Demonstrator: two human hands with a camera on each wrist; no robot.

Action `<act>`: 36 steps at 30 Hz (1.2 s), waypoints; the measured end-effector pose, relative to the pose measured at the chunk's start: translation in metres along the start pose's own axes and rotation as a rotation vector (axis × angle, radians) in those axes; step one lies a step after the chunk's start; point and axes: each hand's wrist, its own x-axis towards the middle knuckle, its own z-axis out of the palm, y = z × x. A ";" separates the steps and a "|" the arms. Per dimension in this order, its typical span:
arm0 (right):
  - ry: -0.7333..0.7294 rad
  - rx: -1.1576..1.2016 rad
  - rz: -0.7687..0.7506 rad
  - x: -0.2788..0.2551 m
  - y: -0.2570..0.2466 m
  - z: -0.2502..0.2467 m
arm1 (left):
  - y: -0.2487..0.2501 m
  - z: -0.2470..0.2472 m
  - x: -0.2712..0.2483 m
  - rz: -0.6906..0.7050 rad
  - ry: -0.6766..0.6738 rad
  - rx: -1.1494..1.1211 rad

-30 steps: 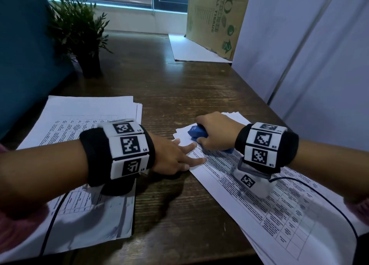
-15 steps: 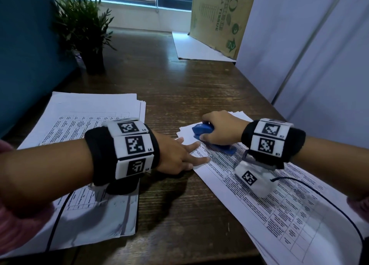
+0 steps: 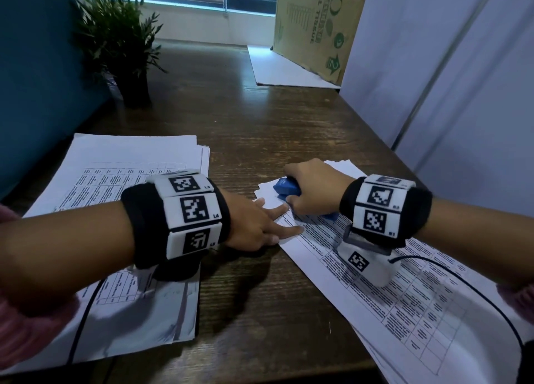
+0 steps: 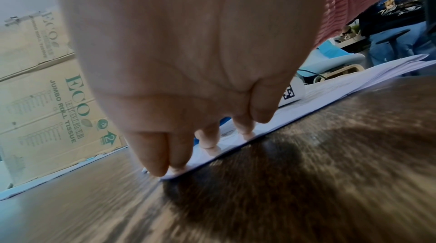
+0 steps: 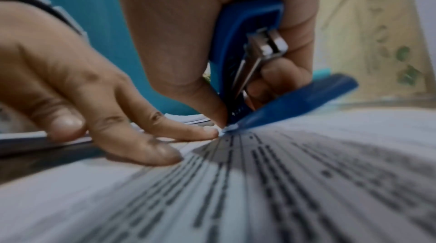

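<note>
A blue stapler (image 3: 286,188) (image 5: 250,60) sits over the top left corner of a printed sheet stack (image 3: 390,273) (image 5: 259,181) on the right of the wooden desk. My right hand (image 3: 313,190) (image 5: 212,32) grips the stapler from above, thumb along its side. The stapler's base (image 5: 295,101) lies on the paper while its top arm is lifted at an angle. My left hand (image 3: 254,224) (image 4: 188,79) presses straight fingers (image 5: 151,131) flat on the same corner of the sheets, just left of the stapler.
A second pile of printed sheets (image 3: 115,187) lies on the left under my left forearm. A potted plant (image 3: 121,45) stands at the back left, a cardboard box (image 3: 315,25) on white board at the back right. A blue partition is left, a pale wall right.
The right hand with the stapler has shifted slightly on the paper corner and its top arm now stands lifted. The left fingers keep pressing the sheets in the same spot.
</note>
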 end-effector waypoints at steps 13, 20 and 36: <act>-0.009 -0.137 -0.069 0.003 -0.007 0.002 | 0.000 0.001 0.000 -0.002 0.010 -0.009; -0.076 0.191 0.097 0.011 0.005 -0.001 | 0.000 0.000 -0.001 -0.004 0.003 -0.004; -0.138 0.320 0.205 -0.002 0.048 -0.029 | 0.000 -0.002 0.000 0.000 -0.003 0.050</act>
